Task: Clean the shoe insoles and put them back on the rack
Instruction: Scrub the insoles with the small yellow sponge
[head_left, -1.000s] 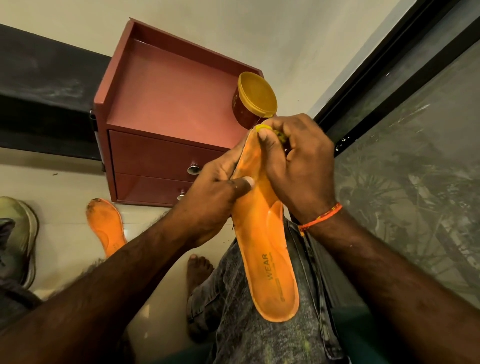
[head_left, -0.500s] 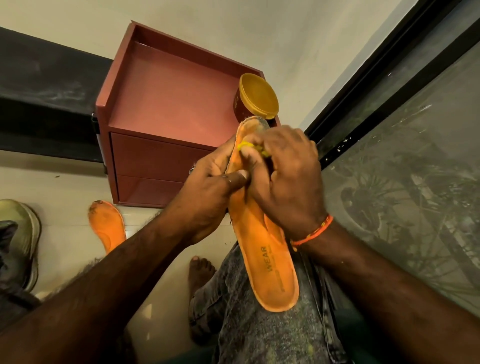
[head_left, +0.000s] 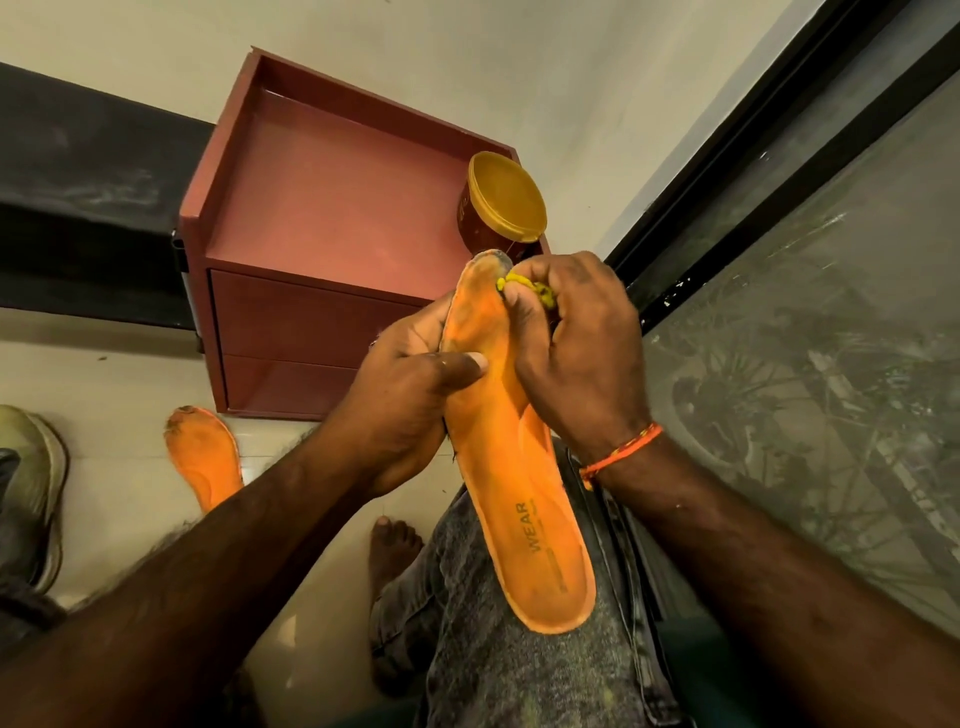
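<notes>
We hold one orange insole (head_left: 511, 499) over our lap, heel end resting low on the grey trouser leg (head_left: 519, 665), toe end raised toward the cabinet. The word "WEAR" is printed near the heel. The toe end is darkened with grime.

Left hand (head_left: 410, 405): fingers wrapped behind the insole's left edge, thumb pressed flat across the upper face at mid-forefoot. The grasp is closed on the insole.

Right hand (head_left: 576, 353): fingers curled tight around a small yellow cleaning pad (head_left: 524, 288), bunched at the fingertips and pressed against the right edge of the toe end. We cannot tell whether it is cloth or sponge. An orange thread band (head_left: 621, 452) sits on this wrist.

A second orange insole (head_left: 205, 457) lies flat on the pale tiled floor (head_left: 119, 499), to our left, just in front of the cabinet, its toe end also soiled. A worn shoe (head_left: 31, 493) lies at the far left edge.

The red-brown drawer cabinet (head_left: 322, 234) stands against the wall. A jar with a yellow lid (head_left: 501, 208) sits at the right rear of its top. Our bare foot (head_left: 392, 545) rests on the floor below the hands.
</notes>
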